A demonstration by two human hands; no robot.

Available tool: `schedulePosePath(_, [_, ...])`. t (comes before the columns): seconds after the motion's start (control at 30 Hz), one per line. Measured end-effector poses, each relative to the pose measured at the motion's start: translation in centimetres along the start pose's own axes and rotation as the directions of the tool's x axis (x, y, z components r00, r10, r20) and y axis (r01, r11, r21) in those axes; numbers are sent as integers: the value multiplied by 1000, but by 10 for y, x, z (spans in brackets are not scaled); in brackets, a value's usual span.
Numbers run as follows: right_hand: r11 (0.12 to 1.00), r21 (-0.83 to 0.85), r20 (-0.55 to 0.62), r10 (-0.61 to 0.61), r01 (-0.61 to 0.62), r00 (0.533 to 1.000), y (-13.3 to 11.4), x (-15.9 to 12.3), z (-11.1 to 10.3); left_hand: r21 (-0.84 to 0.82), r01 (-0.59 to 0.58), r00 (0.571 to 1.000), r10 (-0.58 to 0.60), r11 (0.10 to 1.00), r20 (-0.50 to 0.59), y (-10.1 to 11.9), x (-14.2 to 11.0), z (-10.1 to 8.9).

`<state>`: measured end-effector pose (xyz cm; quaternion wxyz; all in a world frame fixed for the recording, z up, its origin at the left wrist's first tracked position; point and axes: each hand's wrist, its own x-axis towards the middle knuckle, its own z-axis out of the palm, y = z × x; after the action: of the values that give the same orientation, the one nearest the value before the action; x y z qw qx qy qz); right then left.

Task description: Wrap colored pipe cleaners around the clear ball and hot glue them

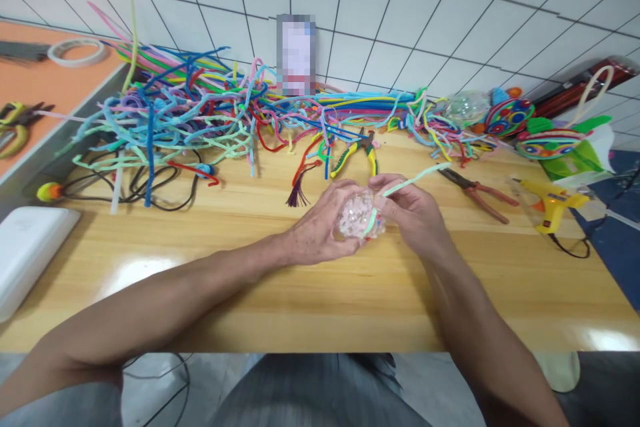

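Free table (pixel 360 300) between hands (pixel 317 223) and near edge (pixel 340 349), pliers (pixel 367 142) and pipe cleaners (pixel 190 113) as barriers beyond.

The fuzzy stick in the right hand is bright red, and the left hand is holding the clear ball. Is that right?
Not quite: the head view shows that the fuzzy stick in the right hand is pale green, not bright red. The left hand is holding the clear ball.

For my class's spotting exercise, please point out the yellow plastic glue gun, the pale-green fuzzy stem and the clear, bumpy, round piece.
Glue gun (pixel 553 200): head view, on its body.
Fuzzy stem (pixel 417 179): head view, on its protruding length.
Round piece (pixel 355 215): head view, on its bumpy surface.
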<state>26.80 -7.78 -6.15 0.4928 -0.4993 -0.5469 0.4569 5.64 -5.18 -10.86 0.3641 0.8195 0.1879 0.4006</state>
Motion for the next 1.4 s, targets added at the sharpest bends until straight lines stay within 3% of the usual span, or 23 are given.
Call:
schedulePosePath(0.17, [999, 23, 12, 40, -40, 999, 0, 1, 2, -21, -25, 999, 26, 999, 32, -2, -1, -2])
schedulePosePath(0.33, [998, 42, -51, 44, -41, 998, 2, 3, 3, -18, -11, 999, 12, 1000, 48, -5, 1, -5])
schedulePosePath(0.47, [996, 10, -86, -91, 92, 992, -5, -3, 3, 1, 35, 998, -35, 999, 44, -6, 3, -6])
schedulePosePath(0.6, [946, -173, -102, -294, 274, 950, -13, -11, 4, -12, 81, 995, -80, 997, 56, -6, 4, -8])
schedulePosePath(0.7, [916, -250, -127, -351, 312, 928, -11, -12, 4, -25, 82, 995, -81, 996, 57, -5, 5, -10])
schedulePosePath(1.1, [988, -115, -124, -113, 99, 986, -1, -2, 5, -23, -16, 996, 18, 1000, 92, -5, 8, -10])
schedulePosePath(1.27, [991, 80, -46, 113, -110, 992, 6, 0, 5, -32, -62, 995, 65, 998, 79, -11, 3, -8])
schedulePosePath(1.4, [977, 140, 9, 162, -161, 987, 7, -2, 5, -49, -25, 996, 29, 998, 87, -4, 0, -9])
